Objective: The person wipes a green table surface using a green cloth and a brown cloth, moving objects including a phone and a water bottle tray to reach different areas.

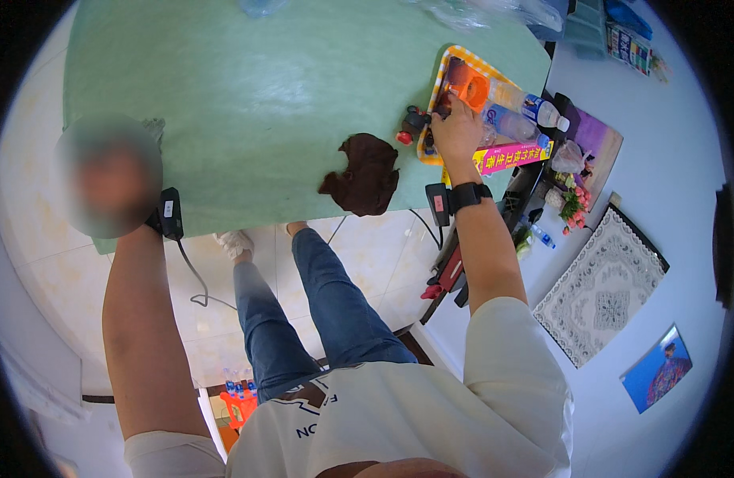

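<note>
My right hand (459, 132) reaches over the near left side of a yellow-checked tray (437, 83), fingertips down among small dark items beside an orange plastic container (473, 89). Whether the fingers grip anything is hidden. Two clear plastic bottles, one with a blue cap (513, 124) and one with a white cap (537, 107), lie in the tray. My left hand (113, 179) is at the left table edge, blurred out, so its fingers cannot be made out. A scrap of grey cloth (155, 128) shows just beyond it. Between my hands, a crumpled dark brown cloth (367, 173) lies near the table's front edge.
A green cloth (253, 119) covers the table. Small dark and red objects (412, 122) sit left of the tray, and a pink-and-yellow box (513, 156) lies along its near side. Clear plastic bags (480, 12) are at the back. Cabled devices (172, 213) hang at both wrists.
</note>
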`<action>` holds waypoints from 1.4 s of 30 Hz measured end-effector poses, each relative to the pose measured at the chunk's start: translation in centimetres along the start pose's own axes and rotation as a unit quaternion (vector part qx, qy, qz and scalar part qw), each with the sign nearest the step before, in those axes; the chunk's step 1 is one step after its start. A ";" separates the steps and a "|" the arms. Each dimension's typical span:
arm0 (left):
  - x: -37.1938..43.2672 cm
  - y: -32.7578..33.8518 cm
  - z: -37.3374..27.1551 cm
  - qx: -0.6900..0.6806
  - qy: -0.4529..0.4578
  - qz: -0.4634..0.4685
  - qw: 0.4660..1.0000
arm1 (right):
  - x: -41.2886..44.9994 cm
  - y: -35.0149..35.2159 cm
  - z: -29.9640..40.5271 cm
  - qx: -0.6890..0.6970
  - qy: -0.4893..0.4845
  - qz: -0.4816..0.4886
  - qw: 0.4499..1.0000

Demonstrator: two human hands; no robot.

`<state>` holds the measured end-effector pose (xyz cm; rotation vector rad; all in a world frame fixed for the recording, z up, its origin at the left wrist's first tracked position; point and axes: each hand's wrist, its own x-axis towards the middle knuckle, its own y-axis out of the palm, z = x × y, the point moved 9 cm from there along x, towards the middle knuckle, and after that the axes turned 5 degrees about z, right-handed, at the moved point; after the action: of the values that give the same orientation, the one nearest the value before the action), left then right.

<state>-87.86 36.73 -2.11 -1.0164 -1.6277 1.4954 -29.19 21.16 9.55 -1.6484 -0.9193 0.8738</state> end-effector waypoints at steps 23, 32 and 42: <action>0.3 -0.2 0.1 0.010 0.004 -0.008 1.000 | -3.0 1.2 6.0 -0.064 -0.179 0.110 0.976; 0.5 -0.5 0.1 0.032 0.010 -0.015 0.999 | -1.0 -1.6 0.6 0.005 0.044 0.098 0.994; -0.1 -1.0 -0.2 0.002 -0.009 0.031 0.999 | 3.5 -0.4 1.8 -0.010 -0.075 -0.038 0.996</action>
<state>-87.78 36.71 -1.08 -1.0616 -1.6182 1.5531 -29.25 25.04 9.14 -1.5695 -1.0896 0.9491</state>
